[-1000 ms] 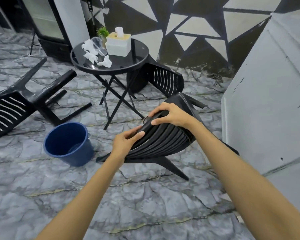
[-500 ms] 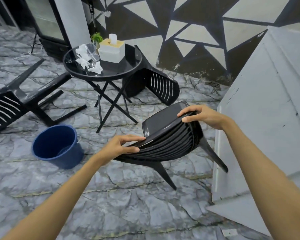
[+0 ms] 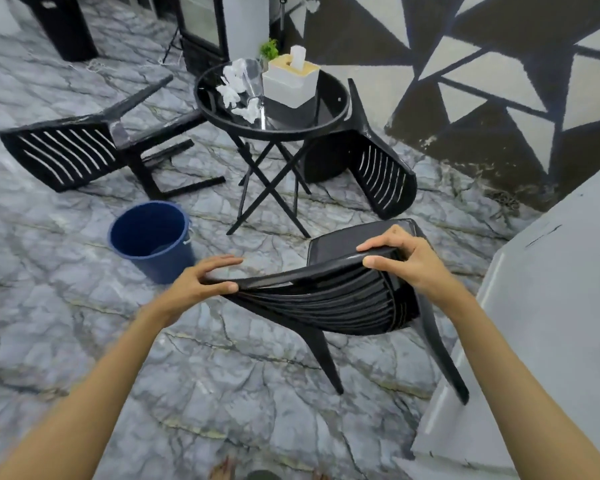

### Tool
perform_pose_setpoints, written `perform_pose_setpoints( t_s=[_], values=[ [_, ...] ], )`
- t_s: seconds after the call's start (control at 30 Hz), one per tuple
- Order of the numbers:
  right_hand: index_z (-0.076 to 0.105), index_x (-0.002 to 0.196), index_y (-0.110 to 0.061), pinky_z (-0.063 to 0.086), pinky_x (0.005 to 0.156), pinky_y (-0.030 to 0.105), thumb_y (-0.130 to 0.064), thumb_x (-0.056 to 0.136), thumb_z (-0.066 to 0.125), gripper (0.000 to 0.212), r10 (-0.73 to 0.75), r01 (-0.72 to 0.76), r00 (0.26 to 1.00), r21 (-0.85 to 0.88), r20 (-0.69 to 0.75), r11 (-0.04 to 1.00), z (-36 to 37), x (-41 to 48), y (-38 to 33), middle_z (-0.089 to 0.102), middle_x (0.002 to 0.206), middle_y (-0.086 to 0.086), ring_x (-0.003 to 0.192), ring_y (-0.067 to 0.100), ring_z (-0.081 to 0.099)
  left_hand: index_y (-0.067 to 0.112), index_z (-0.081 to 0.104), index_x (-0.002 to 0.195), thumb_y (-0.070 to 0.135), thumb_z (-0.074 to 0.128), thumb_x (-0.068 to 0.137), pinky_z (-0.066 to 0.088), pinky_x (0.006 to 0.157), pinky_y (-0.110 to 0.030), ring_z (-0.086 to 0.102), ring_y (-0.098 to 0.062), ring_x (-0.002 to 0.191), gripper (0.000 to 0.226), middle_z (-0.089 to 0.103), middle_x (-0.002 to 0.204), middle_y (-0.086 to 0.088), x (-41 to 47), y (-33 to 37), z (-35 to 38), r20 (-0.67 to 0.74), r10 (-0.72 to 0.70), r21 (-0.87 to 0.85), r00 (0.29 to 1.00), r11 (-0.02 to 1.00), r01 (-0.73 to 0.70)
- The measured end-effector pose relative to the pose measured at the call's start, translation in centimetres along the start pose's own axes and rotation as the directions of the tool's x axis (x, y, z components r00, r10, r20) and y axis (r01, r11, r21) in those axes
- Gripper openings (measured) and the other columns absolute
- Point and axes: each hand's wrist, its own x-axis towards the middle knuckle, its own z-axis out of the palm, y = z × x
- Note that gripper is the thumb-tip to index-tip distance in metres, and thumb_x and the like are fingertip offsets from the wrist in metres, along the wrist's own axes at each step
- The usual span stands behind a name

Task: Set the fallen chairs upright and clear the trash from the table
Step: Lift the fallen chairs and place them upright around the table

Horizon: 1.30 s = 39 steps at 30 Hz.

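The left hand (image 3: pixel 196 289) has its fingers (image 3: pixel 222 262) curled over the top rail of the near chair (image 3: pixel 336 299), thumb pinching from below; the right hand (image 3: pixel 407 259) grips the same rail at its other end, fingers over the edge and thumb on the near face; the chair stands on its legs at the centre of view, its slatted back toward the person and its seat facing the desk (image 3: pixel 326 109). At 12 o'clock from the chair, the round black desk carries crumpled white trash (image 3: pixel 234 93), a tipped clear cup (image 3: pixel 253 76) touching it, a white tissue box (image 3: pixel 290 83) and a small green plant (image 3: pixel 269 48) behind. A second chair (image 3: pixel 381 168) lies on its side at 1 o'clock, tucked against the desk's right edge; a third chair (image 3: pixel 73 150) lies tipped over at 10 o'clock, well apart; a blue bucket (image 3: pixel 151 237) stands on the marble floor (image 3: pixel 222 375) at 10 o'clock, near the left hand.
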Motion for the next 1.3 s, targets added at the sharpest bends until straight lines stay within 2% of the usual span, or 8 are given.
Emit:
perform_pose_setpoints(
  t_s=[0.17, 0.33, 0.47, 0.6, 0.7, 0.77, 0.87, 1.3],
  values=[
    [0.074, 0.087, -0.039, 0.04, 0.079, 0.009, -0.041, 0.068, 0.072, 0.02, -0.068, 0.068, 0.998, 0.008, -0.004, 0.998, 0.2, 0.2, 0.7, 0.047, 0.083, -0.002, 0.079, 0.003, 0.052, 0.038, 0.062, 0.116, 0.031, 0.069, 0.077, 0.032, 0.111, -0.037, 0.038, -0.012, 0.134, 0.04, 0.049, 0.14, 0.008, -0.2, -3.9, -0.9, -0.194, -0.084, -0.202, 0.977, 0.978, 0.044],
    [0.076, 0.09, -0.031, 0.045, 0.081, 0.014, -0.035, 0.068, 0.072, 0.023, -0.051, 0.051, 0.999, 0.064, 0.002, 0.997, 0.4, 0.1, 0.7, 0.049, 0.093, 0.012, 0.087, 0.011, 0.054, 0.053, 0.049, 0.118, 0.024, 0.063, 0.08, 0.019, 0.11, -0.031, 0.025, -0.003, 0.134, 0.05, 0.03, 0.142, 0.017, 0.0, -6.9, -1.9, -0.085, -0.187, -0.488, 0.979, 0.864, 0.123],
    [0.076, 0.085, -0.025, 0.046, 0.082, 0.013, -0.023, 0.068, 0.072, 0.018, -0.033, 0.032, 0.999, 0.096, 0.008, 0.995, 0.3, 0.2, 0.7, 0.063, 0.098, -0.005, 0.096, 0.009, 0.061, 0.045, 0.045, 0.128, 0.024, 0.062, 0.078, 0.025, 0.104, -0.024, 0.029, -0.004, 0.132, 0.057, 0.031, 0.143, 0.017, 1.2, -9.3, -2.5, -0.025, -0.184, -0.517, 0.983, 0.844, 0.145],
    [0.075, 0.088, -0.022, 0.05, 0.077, 0.014, -0.024, 0.065, 0.073, 0.023, 0.007, -0.005, 1.0, 0.12, -0.009, 0.993, 0.4, 0.3, 0.9, 0.067, 0.092, -0.007, 0.088, 0.01, 0.064, 0.032, 0.056, 0.122, 0.012, 0.068, 0.076, 0.033, 0.102, -0.026, 0.04, -0.011, 0.13, 0.052, 0.045, 0.14, 0.009, 2.9, -11.2, -3.2, 0.024, -0.099, -0.595, 0.995, 0.798, 0.094],
    [0.07, 0.102, -0.029, 0.051, 0.079, 0.015, -0.026, 0.064, 0.074, 0.039, 0.027, -0.026, 1.0, 0.032, -0.009, 0.999, 0.5, 0.3, 0.6, 0.067, 0.093, -0.01, 0.087, 0.008, 0.064, 0.026, 0.062, 0.115, 0.022, 0.083, 0.059, 0.043, 0.098, -0.019, 0.054, -0.008, 0.111, 0.06, 0.057, 0.12, 0.005, 3.9, -11.6, -3.2, 0.085, -0.054, -0.645, 0.995, 0.758, 0.096],
    [0.068, 0.108, -0.03, 0.049, 0.081, 0.017, -0.029, 0.063, 0.075, 0.046, 0.036, -0.036, 0.999, -0.05, -0.013, 0.998, 0.8, 0.3, 0.4, 0.067, 0.094, -0.009, 0.089, 0.008, 0.063, 0.021, 0.062, 0.11, 0.02, 0.08, 0.063, 0.046, 0.093, -0.014, 0.056, -0.009, 0.104, 0.051, 0.056, 0.113, 0.002, 4.3, -12.0, -3.0, 0.074, -0.035, -0.691, 0.997, 0.719, 0.076],
    [0.073, 0.092, -0.028, 0.048, 0.076, 0.011, -0.035, 0.059, 0.076, 0.034, 0.017, -0.02, 0.998, -0.044, -0.067, 0.999, 1.3, 0.4, -0.1, 0.067, 0.089, -0.01, 0.085, 0.006, 0.063, 0.018, 0.06, 0.104, 0.004, 0.055, 0.073, 0.045, 0.092, -0.016, 0.052, -0.011, 0.1, 0.035, 0.05, 0.108, -0.001, 4.4, -12.1, -2.4, 0.015, -0.033, -0.744, 0.999, 0.667, 0.033],
    [0.073, 0.07, -0.02, 0.043, 0.065, 0.009, -0.011, 0.055, 0.075, 0.018, 0.008, 0.018, 0.988, 0.17, -0.152, 0.985, -0.2, -1.7, 0.2, 0.058, 0.071, -0.011, 0.068, 0.005, 0.056, 0.021, 0.058, 0.11, 0.003, 0.055, 0.071, 0.048, 0.081, -0.012, 0.051, -0.009, 0.099, 0.043, 0.052, 0.106, 0.0, 2.3, -7.2, -1.6, -0.088, -0.033, -0.727, 0.996, 0.686, -0.042]
  ],
)
